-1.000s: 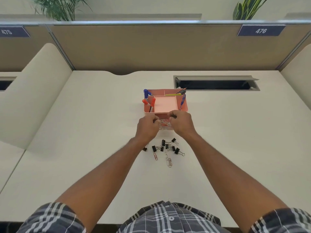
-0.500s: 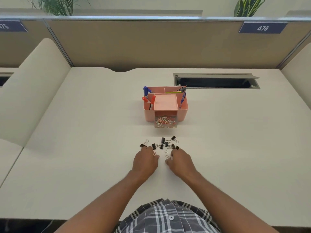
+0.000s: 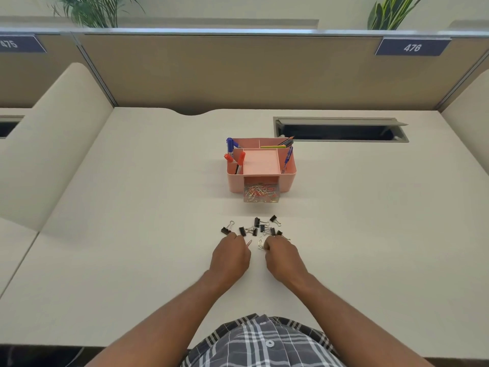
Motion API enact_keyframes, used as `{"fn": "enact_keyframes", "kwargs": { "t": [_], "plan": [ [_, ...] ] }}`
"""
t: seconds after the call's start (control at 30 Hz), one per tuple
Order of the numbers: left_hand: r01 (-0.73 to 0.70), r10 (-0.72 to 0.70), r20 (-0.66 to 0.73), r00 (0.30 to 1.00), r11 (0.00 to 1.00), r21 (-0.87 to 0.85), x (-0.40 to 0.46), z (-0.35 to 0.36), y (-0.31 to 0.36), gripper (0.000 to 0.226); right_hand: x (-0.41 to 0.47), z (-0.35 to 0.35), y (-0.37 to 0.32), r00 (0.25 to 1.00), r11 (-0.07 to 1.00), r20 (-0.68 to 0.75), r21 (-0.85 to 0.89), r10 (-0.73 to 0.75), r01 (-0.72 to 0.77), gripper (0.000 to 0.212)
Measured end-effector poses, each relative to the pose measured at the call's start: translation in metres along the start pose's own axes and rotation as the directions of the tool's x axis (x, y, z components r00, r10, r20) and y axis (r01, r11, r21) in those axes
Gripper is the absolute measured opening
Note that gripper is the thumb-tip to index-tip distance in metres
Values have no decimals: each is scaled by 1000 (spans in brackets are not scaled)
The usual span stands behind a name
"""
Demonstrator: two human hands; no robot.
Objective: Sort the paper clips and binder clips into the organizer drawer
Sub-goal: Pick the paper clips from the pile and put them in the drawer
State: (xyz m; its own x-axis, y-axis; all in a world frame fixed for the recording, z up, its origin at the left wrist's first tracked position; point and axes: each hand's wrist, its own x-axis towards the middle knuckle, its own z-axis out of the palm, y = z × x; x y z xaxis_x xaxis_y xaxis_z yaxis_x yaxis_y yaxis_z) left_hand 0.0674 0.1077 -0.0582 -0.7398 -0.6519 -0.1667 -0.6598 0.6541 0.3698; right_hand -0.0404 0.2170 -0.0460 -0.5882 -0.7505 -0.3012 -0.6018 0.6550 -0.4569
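- Pink organizer (image 3: 287,178) sits mid-surface (image 3: 132,234), pens in its side slots; nothing between it and my hands.
- Clear drawer (image 3: 260,193) is pulled out in front, full of paper clips.
- Left hand (image 3: 230,256) curled, fingertips at a red paper clip (image 3: 248,243).
- Right hand (image 3: 281,256) curled over silver paper clips (image 3: 260,242); can't tell whether either is gripping.
- Black binder clips (image 3: 260,227) scattered just beyond my fingers.

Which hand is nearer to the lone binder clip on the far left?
Left. The left hand has its fingertips just below that binder clip; the right hand is farther off, by the paper clips.
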Motion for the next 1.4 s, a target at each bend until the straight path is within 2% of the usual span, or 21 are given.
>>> {"fn": "enact_keyframes", "kwargs": {
  "t": [0.1, 0.2, 0.3, 0.37, 0.5, 0.67, 0.83, 0.9, 1.03, 1.1, 1.27, 1.4],
  "plan": [
    [18, -19, -6, 1000, 998, -54, -1, -3, 0, 21, 2, -5, 3, 1000, 998, -25, 64, 2, 0, 16],
    [61, -67, -30, 997, 983, -175, 5, -13, 1, 21, 7, -20, 2, 993, 978, -110, 205, 53, -30, 14],
    [69, -95, -90, 991, 965, -252, 20, -30, 5, 19, 21, -44, -4, 977, 930, -178, 364, 118, -46, 12],
    [59, -100, -135, 986, 959, -278, 34, -46, 10, 19, 33, -61, -10, 966, 913, -224, 407, 128, -26, 12],
    [38, -91, -159, 983, 951, -308, 67, -72, 22, 24, 58, -86, -22, 949, 947, -304, 321, 86, 17, 19],
    [0, -42, -151, 988, 964, -266, 91, -84, 34, 20, 81, -99, -35, 957, 964, -287, 263, 48, 30, 26],
    [-50, -15, -185, 983, 938, -344, 77, -72, 33, 10, 68, -96, -29, 954, 958, -296, 285, 51, 38, 22],
    [-69, 15, -171, 985, 947, -312, 61, -56, 30, 10, 53, -88, -21, 973, 969, -219, 247, 66, -10, 18],
    [-34, 34, -4, 999, 987, -155, 31, -16, 27, 19, 25, -58, -2, 990, 991, 81, -77, 118, -111, 17],
    [-24, 31, 72, 997, 995, -96, 23, -3, 27, 25, 11, -38, 3, 977, 979, 153, -160, 147, -123, 21],
    [-31, 36, 73, 997, 997, -65, 16, 5, 28, 15, -12, -4, 7, 996, 991, 40, -115, 78, -73, 15],
    [-9, 14, 106, 994, 999, -45, 14, 4, 27, 16, -12, 2, 6, 998, 993, 10, -102, 55, -54, 13]
  ]
}}
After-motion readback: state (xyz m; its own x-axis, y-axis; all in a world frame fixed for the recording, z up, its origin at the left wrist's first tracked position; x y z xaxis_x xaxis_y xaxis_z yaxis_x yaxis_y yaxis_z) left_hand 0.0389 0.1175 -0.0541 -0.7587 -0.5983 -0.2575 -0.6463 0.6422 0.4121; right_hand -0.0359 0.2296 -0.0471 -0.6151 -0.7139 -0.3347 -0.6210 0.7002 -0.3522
